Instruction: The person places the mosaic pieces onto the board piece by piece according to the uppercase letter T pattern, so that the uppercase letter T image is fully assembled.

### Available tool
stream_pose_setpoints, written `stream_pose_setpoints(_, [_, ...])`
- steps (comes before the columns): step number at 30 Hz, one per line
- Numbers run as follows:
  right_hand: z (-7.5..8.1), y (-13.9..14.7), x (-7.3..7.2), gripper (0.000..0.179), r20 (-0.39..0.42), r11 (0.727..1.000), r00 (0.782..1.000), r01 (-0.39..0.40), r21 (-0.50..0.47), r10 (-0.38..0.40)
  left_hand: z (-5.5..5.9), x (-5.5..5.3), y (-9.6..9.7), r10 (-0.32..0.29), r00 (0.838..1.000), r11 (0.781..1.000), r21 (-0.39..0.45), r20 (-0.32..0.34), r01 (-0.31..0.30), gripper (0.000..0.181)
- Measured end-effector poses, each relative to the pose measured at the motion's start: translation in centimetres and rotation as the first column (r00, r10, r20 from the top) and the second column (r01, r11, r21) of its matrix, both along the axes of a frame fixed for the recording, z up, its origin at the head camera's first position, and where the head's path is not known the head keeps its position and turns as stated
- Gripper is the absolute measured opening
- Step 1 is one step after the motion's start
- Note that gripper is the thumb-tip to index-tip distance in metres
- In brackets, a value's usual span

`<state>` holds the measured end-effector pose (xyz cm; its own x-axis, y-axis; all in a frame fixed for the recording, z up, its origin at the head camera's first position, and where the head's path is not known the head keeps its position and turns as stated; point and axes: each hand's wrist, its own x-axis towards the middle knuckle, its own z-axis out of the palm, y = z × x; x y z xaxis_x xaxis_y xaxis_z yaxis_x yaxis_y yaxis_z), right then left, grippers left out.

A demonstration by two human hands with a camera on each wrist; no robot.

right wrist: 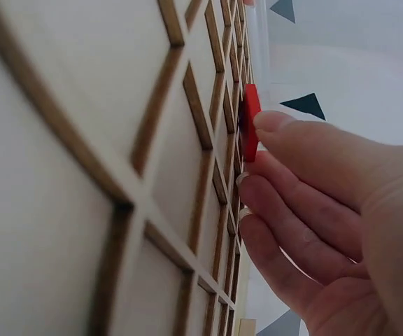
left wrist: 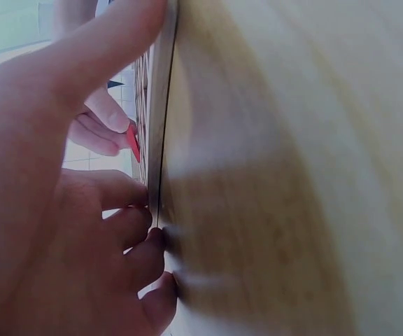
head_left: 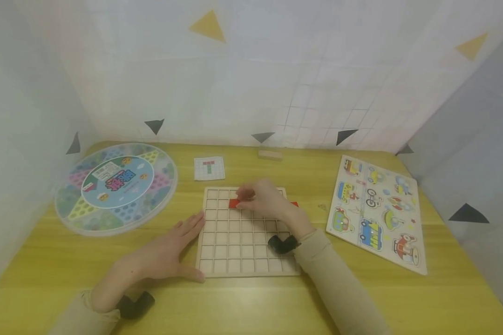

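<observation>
A wooden grid board (head_left: 226, 238) with square cells lies flat on the table. Over its far rows my right hand (head_left: 268, 200) pinches a red tile (head_left: 233, 204), which shows between thumb and fingers as a thin red slab (right wrist: 251, 124) at the grid in the right wrist view. The underside of the tile is hidden. My left hand (head_left: 163, 251) rests on the table with fingers fairly straight, fingertips and thumb against the board's left edge (left wrist: 161, 105). Beyond my right wrist, another red piece (head_left: 295, 204) peeks out at the board's right edge, mostly covered.
Behind the board lies a small gridded card (head_left: 209, 174) with a red and green T. A small wooden block (head_left: 270, 155) sits near the back wall. To the left is a round star-patterned game board (head_left: 159, 204); to the right, a wooden picture puzzle (head_left: 381, 204).
</observation>
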<state>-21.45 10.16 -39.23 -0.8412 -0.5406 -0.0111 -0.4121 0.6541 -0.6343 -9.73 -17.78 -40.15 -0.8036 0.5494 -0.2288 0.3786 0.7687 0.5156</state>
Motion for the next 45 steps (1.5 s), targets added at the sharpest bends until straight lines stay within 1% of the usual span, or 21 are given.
stream_pose_setpoints(4, [-0.27,0.05,-0.16,0.029,-0.003,1.000,1.000,-0.007,0.027,0.007,0.11,-0.01,0.01,0.003,1.000,1.000,0.001,0.006,-0.004,0.125])
stream_pose_setpoints(9, [-0.34,0.08,-0.26,0.031,-0.008,0.999,1.000,-0.010,0.044,0.010,0.10,-0.03,0.00,0.002,1.000,1.000,0.000,0.002,-0.002,0.126])
stream_pose_setpoints(17, [-0.48,0.14,-0.38,0.030,-0.070,0.996,0.996,-0.046,0.075,0.051,0.25,-0.01,0.02,0.005,1.000,1.000,0.004,0.001,-0.005,0.125])
stream_pose_setpoints(21, [-0.51,0.09,-0.39,0.030,-0.097,0.995,0.994,-0.050,0.087,0.059,0.32,0.00,0.03,0.005,1.000,1.000,0.000,0.005,-0.005,0.125])
stream_pose_setpoints(27, [-0.42,-0.04,-0.33,0.033,-0.095,0.995,0.994,-0.050,0.089,0.059,0.23,0.03,0.04,-0.001,1.000,1.000,0.003,-0.002,0.001,0.125])
stream_pose_setpoints(32, [-0.35,-0.09,-0.28,0.033,-0.084,0.994,0.995,-0.042,0.105,0.051,0.42,0.09,0.12,0.000,1.000,1.000,0.007,-0.002,0.000,0.125])
stream_pose_setpoints(39, [-0.41,0.03,-0.33,0.029,-0.123,0.994,0.989,-0.066,0.087,0.077,0.28,0.11,0.17,-0.014,1.000,1.000,0.004,-0.018,0.014,0.125])
stream_pose_setpoints(43, [-0.28,0.04,-0.26,0.029,-0.101,0.995,0.993,-0.060,0.080,0.068,0.17,0.08,0.15,-0.013,1.000,1.000,0.006,-0.016,0.013,0.125])
stream_pose_setpoints(45, [-0.15,0.12,-0.21,0.029,-0.058,0.997,0.997,-0.043,0.063,0.046,0.14,0.07,0.15,-0.013,1.000,1.000,0.011,-0.013,0.013,0.125])
